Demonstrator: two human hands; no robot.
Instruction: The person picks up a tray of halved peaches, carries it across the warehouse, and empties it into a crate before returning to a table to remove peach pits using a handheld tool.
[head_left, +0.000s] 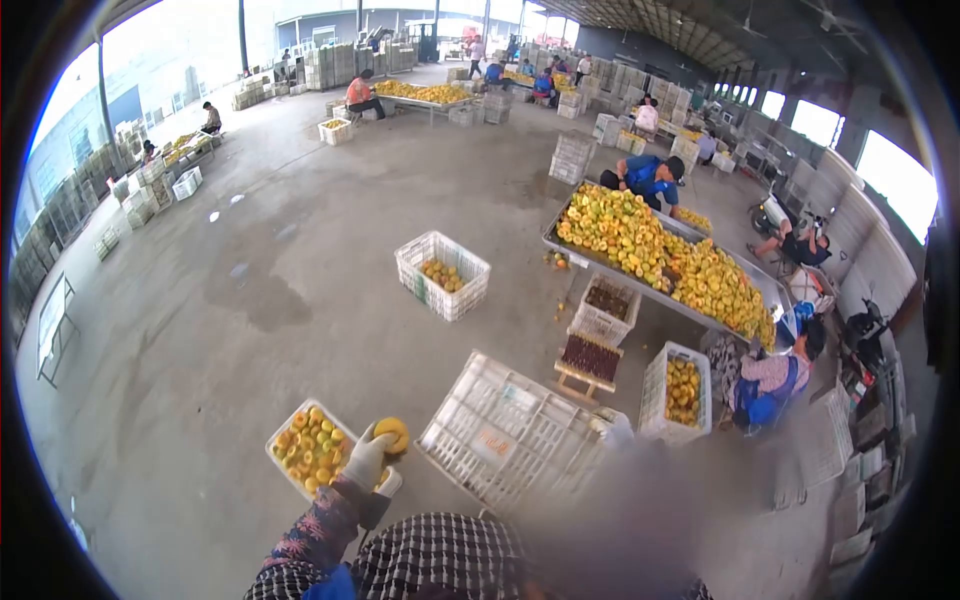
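Note:
My left hand (pixel 366 460), in a pale glove, is closed on a yellow peach (pixel 391 433). Below it a small white basket (pixel 275 447) of yellow and reddish peaches (pixel 312 447) rests on the floor. A large white plastic crate (pixel 490 420), with slotted sides and orange writing, is tilted in front of me. At this crate's far right edge, my gloved right hand (pixel 612 430) has its fingers around the rim; blur covers the arm behind it.
Ahead stands a white crate (pixel 443 303) with some fruit. To the right, a metal table (pixel 640 286) bears heaped peach halves, with two people working at it. Beside it are a low stool (pixel 588 360), a crate of dark bits (pixel 598 322) and a peach crate (pixel 655 405).

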